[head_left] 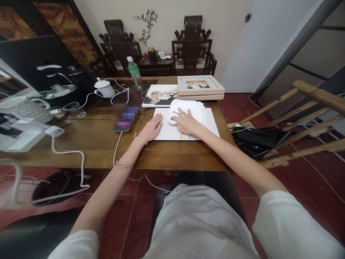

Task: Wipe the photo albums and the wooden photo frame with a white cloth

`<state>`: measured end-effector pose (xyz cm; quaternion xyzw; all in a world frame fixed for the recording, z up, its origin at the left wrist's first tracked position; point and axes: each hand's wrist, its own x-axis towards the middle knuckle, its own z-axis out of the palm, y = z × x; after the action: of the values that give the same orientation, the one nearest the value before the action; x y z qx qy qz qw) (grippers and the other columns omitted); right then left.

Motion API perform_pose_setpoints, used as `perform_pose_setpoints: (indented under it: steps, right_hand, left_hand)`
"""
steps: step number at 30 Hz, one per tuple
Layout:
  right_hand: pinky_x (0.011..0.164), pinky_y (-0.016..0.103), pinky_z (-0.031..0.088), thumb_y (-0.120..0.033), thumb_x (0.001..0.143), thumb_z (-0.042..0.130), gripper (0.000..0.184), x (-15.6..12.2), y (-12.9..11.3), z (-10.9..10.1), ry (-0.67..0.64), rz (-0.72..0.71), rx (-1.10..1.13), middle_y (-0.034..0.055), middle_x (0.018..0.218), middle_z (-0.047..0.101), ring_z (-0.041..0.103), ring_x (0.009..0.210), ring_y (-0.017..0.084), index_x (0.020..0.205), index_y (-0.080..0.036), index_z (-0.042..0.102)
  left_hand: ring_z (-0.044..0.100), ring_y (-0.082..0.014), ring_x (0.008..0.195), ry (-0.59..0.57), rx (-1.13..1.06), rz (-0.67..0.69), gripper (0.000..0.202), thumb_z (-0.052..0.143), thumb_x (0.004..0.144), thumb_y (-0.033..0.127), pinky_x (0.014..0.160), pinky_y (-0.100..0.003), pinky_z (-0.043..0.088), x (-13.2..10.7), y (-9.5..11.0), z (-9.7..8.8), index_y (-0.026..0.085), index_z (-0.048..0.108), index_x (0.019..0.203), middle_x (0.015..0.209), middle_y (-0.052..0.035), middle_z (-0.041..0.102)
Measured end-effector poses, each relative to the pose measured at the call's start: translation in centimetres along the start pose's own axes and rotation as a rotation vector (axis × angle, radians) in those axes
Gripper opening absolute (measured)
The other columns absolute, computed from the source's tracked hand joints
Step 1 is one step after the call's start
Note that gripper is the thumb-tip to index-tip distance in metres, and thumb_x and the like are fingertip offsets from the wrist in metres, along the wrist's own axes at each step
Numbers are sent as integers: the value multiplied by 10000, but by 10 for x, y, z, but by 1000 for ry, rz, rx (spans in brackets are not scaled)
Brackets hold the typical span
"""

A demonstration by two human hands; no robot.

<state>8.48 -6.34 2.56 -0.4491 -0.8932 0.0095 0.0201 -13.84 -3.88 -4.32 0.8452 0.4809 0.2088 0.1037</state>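
Left hand (153, 128) flat at white board (168, 133), fingers together, right hand (187, 122) on white roll (196, 109), fingers spread

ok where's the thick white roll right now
In the head view, the thick white roll lies just right of centre on the white rectangular board, partly under the right hand, nearer than the stacked pale picture frames.

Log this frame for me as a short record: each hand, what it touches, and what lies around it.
Left hand: laid flat at the left edge of a white board
Right hand: on a white roll; grip unclear
Roll material: cloth or paper, cannot tell
Roll position: on the white board
Beyond the board: photo panel, framed picture
Left of the left hand: phone, cable attached
Surface: wooden table
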Motion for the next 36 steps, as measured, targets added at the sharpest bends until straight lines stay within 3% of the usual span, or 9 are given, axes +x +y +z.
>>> perform_pose_setpoints:
  steps: [4, 9, 13, 16, 19, 24, 30, 33, 36]
  right_hand:
    - [1106, 765, 220, 3, 842, 375, 593, -13, -12, 3, -26, -19, -25, 192, 1607, 343, 181, 1508, 419, 1401, -105, 543]
    - [1111, 770, 199, -52, 870, 435, 530, -62, -46, 12, 5, -83, -57, 200, 1606, 338, 194, 1502, 444, 1367, -138, 596]
    - [1106, 785, 201, -102, 913, 448, 393, -97, -72, 21, 84, -124, -69, 183, 1595, 368, 227, 1487, 464, 1192, -172, 714]
    - [1083, 807, 218, -133, 937, 429, 365, -105, -79, 21, 99, -153, -64, 182, 1581, 392, 252, 1473, 481, 1125, -177, 739]
    - [1092, 785, 237, -88, 918, 404, 446, -93, -72, 13, 35, -141, -49, 193, 1576, 397, 257, 1478, 458, 1265, -160, 675]
    - [1080, 755, 291, -47, 873, 391, 555, -45, -41, -5, -47, -99, -33, 189, 1562, 422, 276, 1475, 417, 1394, -134, 564]
    - [1100, 757, 246, -20, 873, 358, 581, 8, -15, -3, -35, 9, -19, 186, 1568, 410, 258, 1481, 404, 1426, -114, 505]
    - [1098, 773, 224, -29, 885, 358, 574, 16, -17, 3, -20, 46, -66, 190, 1595, 361, 229, 1488, 426, 1429, -131, 509]
    - [1103, 767, 228, -44, 889, 381, 563, 4, -31, 6, -34, 11, -119, 186, 1610, 332, 224, 1488, 438, 1418, -159, 534]
  left_hand:
    - [313, -269, 1500, -1, -7, 8, 539, 323, 997, 368, 1241, -477, 244, 0, 1, 0, 117, 473, 1450, 1579, -140, 409]
    - [306, -276, 1502, 8, -21, 1, 554, 314, 1001, 389, 1244, -469, 239, -1, 3, 0, 105, 476, 1448, 1584, -152, 396]
    - [313, -273, 1499, 14, -27, -6, 551, 314, 1001, 392, 1242, -480, 242, -2, 5, -1, 119, 473, 1452, 1580, -139, 407]
    - [322, -271, 1496, 14, -28, -3, 536, 325, 997, 377, 1243, -480, 241, -2, 6, -2, 124, 484, 1442, 1575, -135, 416]
    - [315, -271, 1499, 9, -27, -9, 537, 324, 997, 372, 1244, -478, 238, -2, 6, -2, 118, 482, 1444, 1579, -138, 409]
    - [308, -279, 1501, -1, -9, -4, 573, 311, 990, 362, 1242, -467, 238, -2, 5, -2, 47, 477, 1439, 1577, -194, 388]
    - [317, -269, 1498, 15, -52, 7, 556, 335, 985, 404, 1242, -476, 237, 0, 1, -1, 128, 496, 1441, 1574, -136, 417]
    - [316, -267, 1498, 11, -56, -1, 559, 325, 980, 367, 1242, -477, 235, 0, 0, 0, 112, 483, 1451, 1575, -143, 409]
    - [308, -260, 1501, 8, -66, -11, 564, 302, 979, 340, 1248, -466, 222, 0, 1, 0, 93, 474, 1457, 1581, -151, 398]
